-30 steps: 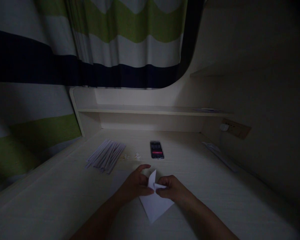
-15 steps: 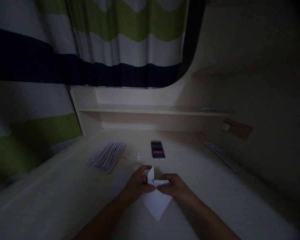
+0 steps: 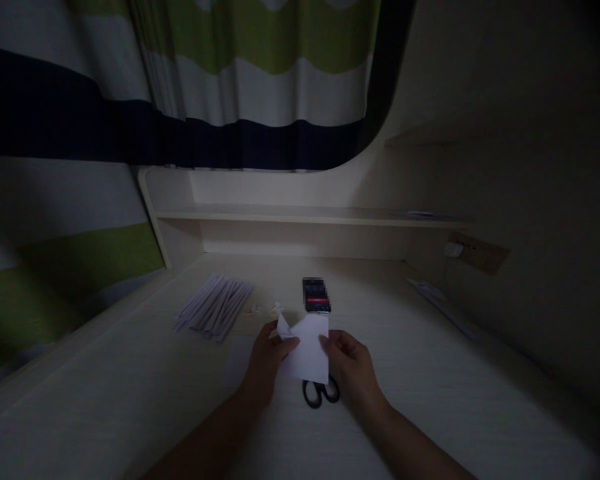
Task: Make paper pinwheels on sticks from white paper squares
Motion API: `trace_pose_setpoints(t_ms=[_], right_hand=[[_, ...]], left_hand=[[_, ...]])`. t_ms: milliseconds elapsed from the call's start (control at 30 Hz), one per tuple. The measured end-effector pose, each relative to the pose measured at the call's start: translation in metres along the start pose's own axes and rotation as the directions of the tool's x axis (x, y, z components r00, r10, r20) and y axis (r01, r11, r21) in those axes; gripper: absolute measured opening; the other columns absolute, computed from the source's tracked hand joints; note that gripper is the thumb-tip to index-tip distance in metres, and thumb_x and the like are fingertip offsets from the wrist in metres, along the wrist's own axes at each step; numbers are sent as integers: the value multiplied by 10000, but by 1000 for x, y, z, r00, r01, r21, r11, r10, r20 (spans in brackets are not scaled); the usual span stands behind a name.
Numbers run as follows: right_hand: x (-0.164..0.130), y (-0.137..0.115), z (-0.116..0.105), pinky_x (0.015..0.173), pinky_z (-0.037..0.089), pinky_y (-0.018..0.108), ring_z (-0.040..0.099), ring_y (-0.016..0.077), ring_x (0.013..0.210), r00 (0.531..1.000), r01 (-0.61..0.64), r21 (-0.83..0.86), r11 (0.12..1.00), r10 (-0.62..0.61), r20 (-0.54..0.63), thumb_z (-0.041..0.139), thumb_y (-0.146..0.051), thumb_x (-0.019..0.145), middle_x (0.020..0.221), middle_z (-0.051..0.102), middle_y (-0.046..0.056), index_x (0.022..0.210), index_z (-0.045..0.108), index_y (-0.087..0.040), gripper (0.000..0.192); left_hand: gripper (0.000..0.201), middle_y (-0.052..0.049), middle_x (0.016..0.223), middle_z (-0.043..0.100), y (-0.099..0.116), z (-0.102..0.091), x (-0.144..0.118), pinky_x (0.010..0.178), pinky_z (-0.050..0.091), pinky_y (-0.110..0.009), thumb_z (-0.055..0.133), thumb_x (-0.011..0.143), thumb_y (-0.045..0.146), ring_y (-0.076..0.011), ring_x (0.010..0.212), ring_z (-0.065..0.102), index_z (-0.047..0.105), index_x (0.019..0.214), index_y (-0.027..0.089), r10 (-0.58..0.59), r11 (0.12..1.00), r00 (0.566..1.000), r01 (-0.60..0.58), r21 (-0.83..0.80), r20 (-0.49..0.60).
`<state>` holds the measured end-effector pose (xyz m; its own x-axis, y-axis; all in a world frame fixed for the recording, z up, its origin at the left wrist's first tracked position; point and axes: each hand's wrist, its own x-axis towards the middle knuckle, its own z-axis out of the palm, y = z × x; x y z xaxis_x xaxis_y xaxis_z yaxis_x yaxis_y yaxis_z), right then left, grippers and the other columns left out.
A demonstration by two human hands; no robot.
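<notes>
Room: a dim corner, lit faintly, with pale walls closing in at the back and on the right.
Curtain: a curtain [image 3: 240, 87] with wavy bands of green, white and navy hangs above the back of the desk and runs down the left side.
Tabletop: a pale, wood-grained tabletop [image 3: 455, 400] fills the lower half of the view.
Shelf: a low, cream shelf [image 3: 300, 215] spans the back wall just above the tabletop, with something flat and hard to make out at its right end.
Socket: a wall socket strip [image 3: 477, 251] sits on the right wall with a white plug in it.
Left hand: the left hand [image 3: 267, 357] is raised over the tabletop, its fingers pinching the left edge of the paper.
Right hand: the right hand [image 3: 350, 367] is opposite, its fingers pinching the right edge of the paper.
Paper: a white, partly folded sheet of paper [image 3: 307, 350] is held between both hands, lifted above the tabletop, with a small folded point sticking up at its upper left.
Scissors: black-handled scissors [image 3: 320, 392] lie on the tabletop beneath the paper, only the handle loops showing.
Phone: a phone [image 3: 316, 295] lies flat just beyond the paper.
Paper strips: a fanned bundle of narrow white paper strips [image 3: 215, 308] lies to the left, well apart from the hands.
Scraps: a few tiny pale scraps [image 3: 265, 309] lie between the strips and the phone.
</notes>
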<state>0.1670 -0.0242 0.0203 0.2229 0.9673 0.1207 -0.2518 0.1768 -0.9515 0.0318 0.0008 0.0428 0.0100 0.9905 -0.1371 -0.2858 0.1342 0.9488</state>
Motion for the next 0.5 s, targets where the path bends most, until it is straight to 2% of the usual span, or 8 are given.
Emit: trace_pose_setpoints(t_ms=[100,167,233,300,400,500], right_hand=[[-2,9,-3,475,403,227,517,133,527,994,97,-211,973,-105,-29,579,-414,696,577,564,2,761,589,-136,286],[-5,7,-5,486,418,226,535,141,554,978,188,-405,895,-209,-8,533,-387,742,612,590,16,789,603,-144,257],[-8,3,-6,533,449,241,565,154,608,946,301,-555,776,-315,73,489,-343,782,706,631,41,860,613,-160,234],[-10,-2,-8,608,475,264,590,166,687,883,448,-639,625,-423,205,448,-288,813,826,650,65,954,605,-177,239],[-11,-5,-9,690,480,287,597,174,781,732,642,-690,334,-537,420,414,-217,834,918,644,86,1051,577,-178,275],[-9,-7,-11,685,482,279,594,173,788,616,701,-709,75,-566,549,415,-178,834,939,631,101,1086,560,-158,291]], left_hand=[[425,-21,694,647,-2,2,-1,625,456,-277,660,537,125,-174,667,613,503,930,157,-13,1000,1000,13,0,-7],[417,-28,691,645,-3,3,-2,624,457,-286,666,536,129,-178,660,612,515,925,149,-30,1000,1000,30,9,-6],[409,-30,685,643,-4,2,-2,629,457,-291,672,536,140,-179,660,612,524,918,144,-38,999,999,38,17,-10],[411,-31,693,647,-5,2,-3,640,456,-293,677,531,145,-178,667,613,529,914,143,-44,999,999,44,19,-13],[415,-33,714,656,-5,3,-3,649,449,-284,678,524,149,-173,676,612,538,914,146,-40,999,999,41,20,-14],[404,-31,708,659,-3,4,-5,636,442,-279,671,526,154,-174,672,611,548,911,145,-36,999,999,37,34,-21]])
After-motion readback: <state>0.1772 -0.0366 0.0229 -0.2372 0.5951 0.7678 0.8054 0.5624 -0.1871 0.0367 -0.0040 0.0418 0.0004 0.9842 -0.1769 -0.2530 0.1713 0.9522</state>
